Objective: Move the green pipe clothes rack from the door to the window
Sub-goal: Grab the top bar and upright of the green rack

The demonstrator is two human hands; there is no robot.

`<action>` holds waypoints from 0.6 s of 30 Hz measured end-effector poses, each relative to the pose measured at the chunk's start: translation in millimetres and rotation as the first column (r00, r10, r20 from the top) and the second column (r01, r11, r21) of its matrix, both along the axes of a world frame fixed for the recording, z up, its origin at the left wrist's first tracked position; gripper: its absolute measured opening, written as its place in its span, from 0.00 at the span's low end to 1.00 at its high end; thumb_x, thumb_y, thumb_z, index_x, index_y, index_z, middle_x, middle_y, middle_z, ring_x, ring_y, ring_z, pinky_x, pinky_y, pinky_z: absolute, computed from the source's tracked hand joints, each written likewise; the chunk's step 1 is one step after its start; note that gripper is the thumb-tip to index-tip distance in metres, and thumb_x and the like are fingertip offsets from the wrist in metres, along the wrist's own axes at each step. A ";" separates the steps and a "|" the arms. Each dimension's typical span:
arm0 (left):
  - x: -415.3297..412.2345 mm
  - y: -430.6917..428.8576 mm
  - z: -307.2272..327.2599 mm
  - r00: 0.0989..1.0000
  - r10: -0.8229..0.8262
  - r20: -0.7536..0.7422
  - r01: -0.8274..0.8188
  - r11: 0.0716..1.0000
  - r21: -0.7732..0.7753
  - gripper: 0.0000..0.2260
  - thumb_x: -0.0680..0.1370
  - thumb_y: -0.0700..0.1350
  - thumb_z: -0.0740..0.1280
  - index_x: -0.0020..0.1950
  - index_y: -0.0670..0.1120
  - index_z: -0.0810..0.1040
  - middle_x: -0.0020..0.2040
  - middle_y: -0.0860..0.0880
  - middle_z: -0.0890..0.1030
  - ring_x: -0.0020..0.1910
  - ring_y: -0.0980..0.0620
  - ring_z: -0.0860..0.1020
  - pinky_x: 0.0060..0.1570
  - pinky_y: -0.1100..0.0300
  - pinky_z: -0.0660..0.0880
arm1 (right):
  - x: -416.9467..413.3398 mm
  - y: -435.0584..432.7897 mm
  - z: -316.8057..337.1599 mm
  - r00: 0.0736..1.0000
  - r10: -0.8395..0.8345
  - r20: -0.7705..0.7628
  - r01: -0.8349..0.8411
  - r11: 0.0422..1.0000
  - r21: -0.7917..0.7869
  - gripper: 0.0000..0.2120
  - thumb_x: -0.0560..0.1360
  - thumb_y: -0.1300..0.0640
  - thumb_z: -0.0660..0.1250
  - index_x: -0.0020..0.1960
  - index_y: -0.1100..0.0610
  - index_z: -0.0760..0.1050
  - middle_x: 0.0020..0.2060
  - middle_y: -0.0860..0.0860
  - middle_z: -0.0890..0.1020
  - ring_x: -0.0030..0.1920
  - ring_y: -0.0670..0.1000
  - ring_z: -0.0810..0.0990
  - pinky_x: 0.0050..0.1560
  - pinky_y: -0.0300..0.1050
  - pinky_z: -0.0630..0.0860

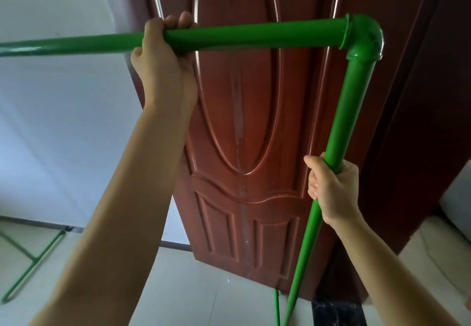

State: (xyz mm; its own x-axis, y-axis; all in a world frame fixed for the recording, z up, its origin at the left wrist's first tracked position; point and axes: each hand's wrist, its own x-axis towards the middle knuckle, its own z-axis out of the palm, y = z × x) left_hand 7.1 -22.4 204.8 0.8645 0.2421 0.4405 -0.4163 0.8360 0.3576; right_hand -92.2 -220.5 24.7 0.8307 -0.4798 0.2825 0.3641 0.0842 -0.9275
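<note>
the green pipe clothes rack (254,35) is made of smooth round tubes painted bright green, with a glossy surface. a horizontal top bar runs from the left edge to a rounded elbow joint (363,35) at the upper right, and from this joint a straight leg goes down toward the floor. the elbow has thicker collars, and some grey shows at its outer edge. the rack stands directly in front of the reddish-brown wooden door (244,127), which has a carved oval panel and two small panels below.

the left hand (163,63) is closed around the top bar, with the fingers (178,21) wrapped over the bar from behind and the thumb under it. the right hand (331,185) is closed around the vertical leg, well below the elbow joint, with the fingers curled on the left side of the tube.

far below the left fingers, at the lower left, thin green base tubes (35,262) lie on the pale tiled floor (178,287). below the right fingers the leg reaches the floor near a dark marble threshold (334,313). to the left of the left fingers is a plain white wall (58,122) with a dark skirting strip. the door is just behind the rack, and the dark door frame (413,96) is just right of the elbow.
</note>
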 end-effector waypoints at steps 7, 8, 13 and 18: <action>1.9 65.9 13.0 0.999 0.033 0.001 -0.033 0.999 -0.003 0.14 0.82 0.30 0.58 0.38 0.40 0.70 0.30 0.44 0.75 0.28 0.47 0.80 0.32 0.57 0.81 | 10.1 61.6 14.8 0.998 0.050 0.039 -0.050 0.999 0.013 0.24 0.72 0.61 0.69 0.25 0.49 0.60 0.17 0.43 0.63 0.18 0.45 0.59 0.26 0.49 0.52; 2.8 78.4 15.2 0.999 0.033 0.006 -0.033 0.999 -0.004 0.14 0.82 0.30 0.58 0.38 0.40 0.70 0.30 0.44 0.75 0.29 0.46 0.80 0.33 0.56 0.81 | 13.8 72.4 16.5 0.998 0.052 0.046 -0.053 0.999 0.010 0.26 0.74 0.62 0.69 0.24 0.48 0.61 0.17 0.43 0.63 0.18 0.45 0.59 0.26 0.49 0.52; 18.2 149.7 20.8 0.997 0.069 0.029 -0.069 0.997 0.017 0.10 0.83 0.31 0.58 0.42 0.40 0.69 0.34 0.43 0.75 0.33 0.46 0.81 0.35 0.55 0.83 | 41.8 134.8 23.5 0.994 0.090 0.067 -0.090 0.996 -0.008 0.30 0.77 0.67 0.66 0.21 0.48 0.64 0.17 0.42 0.64 0.17 0.44 0.59 0.24 0.43 0.53; 40.2 221.5 15.7 0.996 0.083 0.030 -0.084 0.996 0.041 0.07 0.83 0.32 0.58 0.46 0.39 0.68 0.35 0.43 0.75 0.32 0.46 0.82 0.36 0.56 0.83 | 70.9 204.5 21.6 0.986 0.140 0.091 -0.141 0.990 0.009 0.23 0.71 0.60 0.68 0.22 0.49 0.61 0.17 0.43 0.63 0.17 0.44 0.58 0.26 0.47 0.51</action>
State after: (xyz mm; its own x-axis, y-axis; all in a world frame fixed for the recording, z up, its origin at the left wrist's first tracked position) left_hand 47.3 199.1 220.6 0.8290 0.2931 0.4762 -0.4943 0.7823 0.3790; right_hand -21.3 -15.9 46.4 0.8616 -0.3652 0.3525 0.4295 0.1546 -0.8897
